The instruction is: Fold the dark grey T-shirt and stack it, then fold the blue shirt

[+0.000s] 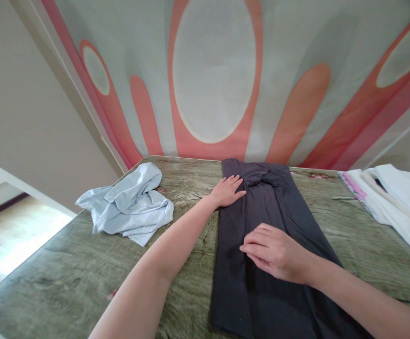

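Note:
A long dark garment (266, 207) lies lengthwise on the table, its far end bunched and wrinkled near the back edge. I cannot tell its exact kind. My left hand (227, 190) rests flat on its upper left side, fingers spread and pointing away from me. My right hand (275, 252) is over the middle of the dark cloth, fingers curled together with the tips bent toward the left. No cloth shows between those fingertips. Whether they touch the garment is hard to make out.
A crumpled light blue cloth (130, 205) lies on the left of the wood-patterned table (67, 278). White folded fabrics (399, 197) lie at the right, beside a thin stick-like item (344, 198). A patterned orange and grey wall covering (215, 150) rises behind the table.

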### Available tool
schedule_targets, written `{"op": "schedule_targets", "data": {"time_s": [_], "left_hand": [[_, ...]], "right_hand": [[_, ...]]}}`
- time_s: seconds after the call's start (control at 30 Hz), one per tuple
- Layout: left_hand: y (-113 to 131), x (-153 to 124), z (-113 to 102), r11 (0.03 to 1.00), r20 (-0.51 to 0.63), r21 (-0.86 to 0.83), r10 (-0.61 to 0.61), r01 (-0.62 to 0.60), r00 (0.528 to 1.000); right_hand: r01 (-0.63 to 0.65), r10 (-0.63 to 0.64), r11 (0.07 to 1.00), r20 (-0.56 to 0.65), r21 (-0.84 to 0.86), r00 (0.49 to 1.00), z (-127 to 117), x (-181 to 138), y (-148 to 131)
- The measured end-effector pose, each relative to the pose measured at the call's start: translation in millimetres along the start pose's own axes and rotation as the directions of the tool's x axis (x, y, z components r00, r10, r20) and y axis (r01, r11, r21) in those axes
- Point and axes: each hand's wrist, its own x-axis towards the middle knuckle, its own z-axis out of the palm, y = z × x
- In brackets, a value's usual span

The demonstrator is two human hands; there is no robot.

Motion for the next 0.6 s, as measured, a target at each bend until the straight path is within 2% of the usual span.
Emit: {"op": "schedule_targets", "data": {"time_s": [0.13, 0.27, 0.37, 0.6], "left_hand": [[0, 0, 0, 1.000, 0.000, -0.003, 0.002, -0.002, 1.000], [0, 0, 1, 1.000, -0.005, -0.003, 0.002, -0.002, 1.000], [-1, 0, 1, 1.000, -0.010, -0.003, 0.006, -0.006, 1.000], [-2, 0, 0, 1.000, -0.027, -0.024, 0.009, -0.009, 1.000]], "right_hand": [[0.097, -0.092, 0.993, 0.077, -0.062, 0.993, 0, 4, -9], [0.155, -0.149, 0.981, 0.055, -0.114, 0.987, 3, 4, -13], [0.117, -0.115, 0.992, 0.037, -0.050, 0.993, 3, 2, -14], [-0.003, -0.004, 0.996, 0.084, 0.090, 0.996, -5, 5, -20]]}}
